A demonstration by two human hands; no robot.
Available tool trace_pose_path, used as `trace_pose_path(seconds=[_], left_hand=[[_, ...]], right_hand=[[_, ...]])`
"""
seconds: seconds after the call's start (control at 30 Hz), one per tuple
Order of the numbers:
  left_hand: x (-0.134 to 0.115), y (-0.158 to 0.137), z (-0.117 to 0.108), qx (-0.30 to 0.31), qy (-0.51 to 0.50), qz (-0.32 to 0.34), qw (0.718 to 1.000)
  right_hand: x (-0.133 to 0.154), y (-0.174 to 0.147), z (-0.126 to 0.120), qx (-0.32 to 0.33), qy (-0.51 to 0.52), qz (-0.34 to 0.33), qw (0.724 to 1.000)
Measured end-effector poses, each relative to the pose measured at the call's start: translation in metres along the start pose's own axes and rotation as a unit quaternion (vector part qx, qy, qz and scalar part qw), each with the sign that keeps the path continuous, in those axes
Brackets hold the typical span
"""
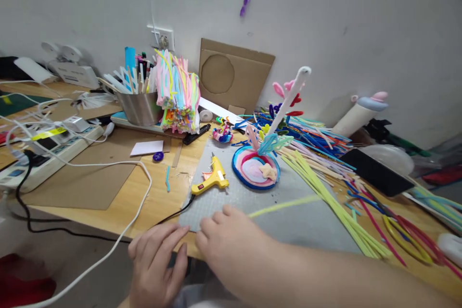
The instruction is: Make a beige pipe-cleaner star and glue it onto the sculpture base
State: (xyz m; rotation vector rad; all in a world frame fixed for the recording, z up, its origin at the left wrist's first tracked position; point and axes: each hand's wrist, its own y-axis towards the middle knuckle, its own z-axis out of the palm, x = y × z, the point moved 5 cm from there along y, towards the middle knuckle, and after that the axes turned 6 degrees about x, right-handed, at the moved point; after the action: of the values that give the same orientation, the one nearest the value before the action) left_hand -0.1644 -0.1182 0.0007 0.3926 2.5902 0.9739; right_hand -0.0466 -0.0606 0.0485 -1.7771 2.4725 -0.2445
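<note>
My right hand is at the front edge of the grey cutting mat, fingers curled over. A yellow-green pipe cleaner runs out from behind it to the right, and the hand appears closed on its near end. To its left is my left hand, thumb apart from the fingers, with nothing visible in it. Beyond the hands lies a yellow hot glue gun. A round pipe-cleaner base in blue, pink and white carries a star, coiled loops and a leaning white stem with coloured petals.
Yellow-green pipe cleaners lie on the right, near scissors and a black phone. A metal cup and a pipe-cleaner bundle stand behind. White cables and a power strip occupy the left.
</note>
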Motion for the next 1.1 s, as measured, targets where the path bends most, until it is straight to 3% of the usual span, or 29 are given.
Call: trace_pose_path(seconds=[0.07,0.13,0.2,0.27,0.3,0.33,0.4,0.47,0.5,0.53,0.57,0.67,0.83,0.9,1.0,1.1], left_hand=[[-0.013,0.022,-0.008,-0.006,-0.082,-0.005,0.997],[-0.029,0.048,-0.009,0.024,-0.196,0.006,0.980],[-0.049,0.076,0.001,0.087,-0.290,0.037,0.952],[-0.072,0.101,0.018,0.133,-0.339,0.079,0.928],[-0.082,0.112,0.032,0.176,-0.343,0.081,0.919],[-0.089,0.123,0.047,0.207,-0.341,0.064,0.915],[-0.099,0.140,0.079,0.249,-0.350,0.001,0.903],[-0.103,0.152,0.109,0.288,-0.358,-0.060,0.886],[-0.104,0.155,0.122,0.303,-0.369,-0.085,0.874],[-0.103,0.158,0.132,0.314,-0.379,-0.108,0.863],[-0.101,0.160,0.140,0.322,-0.389,-0.128,0.853],[-0.091,0.160,0.154,0.335,-0.425,-0.177,0.822],[-0.084,0.154,0.162,0.347,-0.532,-0.232,0.736],[-0.083,0.150,0.164,0.354,-0.548,-0.248,0.716],[-0.081,0.146,0.167,0.372,-0.535,-0.274,0.707],[-0.078,0.141,0.171,0.387,-0.558,-0.312,0.664]], right_hand=[[-0.013,-0.036,-0.008,0.047,0.052,0.014,0.997],[-0.033,-0.076,-0.018,0.063,0.124,0.079,0.987],[-0.058,-0.113,-0.023,0.053,0.254,0.166,0.951],[-0.083,-0.139,-0.020,0.000,0.409,0.225,0.884],[-0.095,-0.147,-0.014,-0.026,0.494,0.239,0.835],[-0.105,-0.151,-0.004,-0.027,0.595,0.242,0.766],[-0.126,-0.151,0.019,-0.066,0.768,0.234,0.592],[-0.140,-0.144,0.040,-0.066,0.880,0.192,0.429],[-0.144,-0.140,0.048,-0.050,0.913,0.174,0.366],[-0.147,-0.136,0.055,-0.045,0.933,0.157,0.322],[-0.150,-0.133,0.059,-0.044,0.944,0.144,0.294],[-0.153,-0.124,0.068,-0.050,0.951,0.130,0.275],[-0.152,-0.113,0.076,-0.089,0.946,0.126,0.286],[-0.151,-0.110,0.080,-0.109,0.937,0.127,0.307],[-0.150,-0.108,0.086,-0.135,0.918,0.125,0.351],[-0.149,-0.107,0.091,-0.148,0.898,0.141,0.388]])
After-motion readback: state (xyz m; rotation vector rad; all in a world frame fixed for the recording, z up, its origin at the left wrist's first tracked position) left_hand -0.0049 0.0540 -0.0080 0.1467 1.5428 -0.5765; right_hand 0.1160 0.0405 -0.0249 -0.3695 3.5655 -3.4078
